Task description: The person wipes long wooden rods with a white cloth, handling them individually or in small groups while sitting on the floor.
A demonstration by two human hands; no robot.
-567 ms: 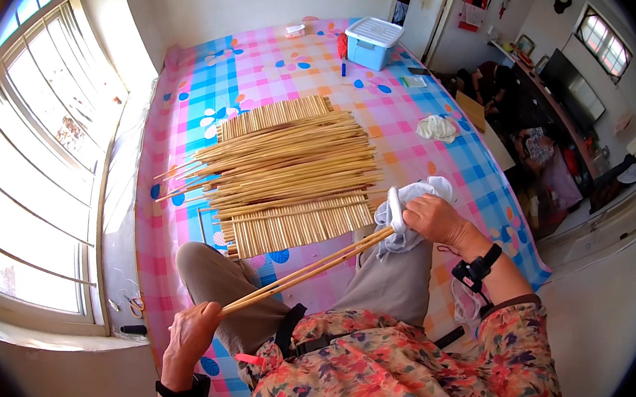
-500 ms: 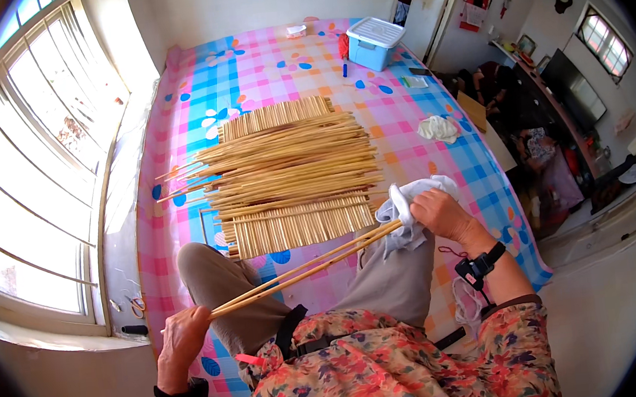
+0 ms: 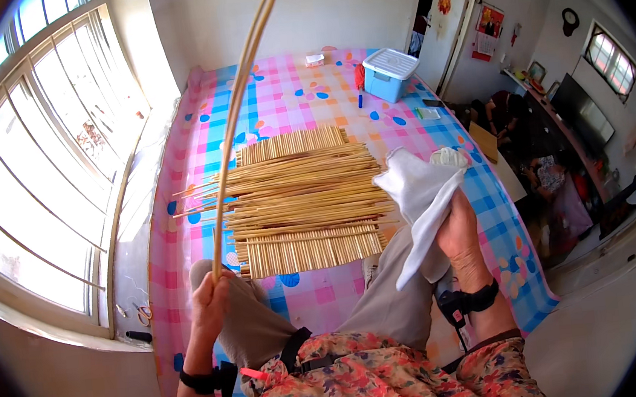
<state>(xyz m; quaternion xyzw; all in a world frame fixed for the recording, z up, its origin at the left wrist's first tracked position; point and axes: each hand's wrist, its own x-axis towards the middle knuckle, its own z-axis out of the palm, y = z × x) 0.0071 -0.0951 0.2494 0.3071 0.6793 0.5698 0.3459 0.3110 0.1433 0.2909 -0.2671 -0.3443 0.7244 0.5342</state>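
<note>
My left hand is closed round the lower ends of a few long thin reed stalks, which rise steeply past the top of the picture. In my right hand is a white cloth, draped over the fingers and hanging down, apart from the stalks. Between and beyond my knees lies a mat of short stalks set side by side. A loose heap of long straw-coloured stalks lies crosswise on top of it.
A checked, flowered sheet covers the surface I sit on. Farther off stand a blue lidded box and a small white container. A crumpled white cloth lies at right. Scissors rest on the left sill beside the barred window.
The stalks have swung from lying across my lap to nearly upright in my left hand. My right hand has come off them with the cloth, which now hangs spread out.
</note>
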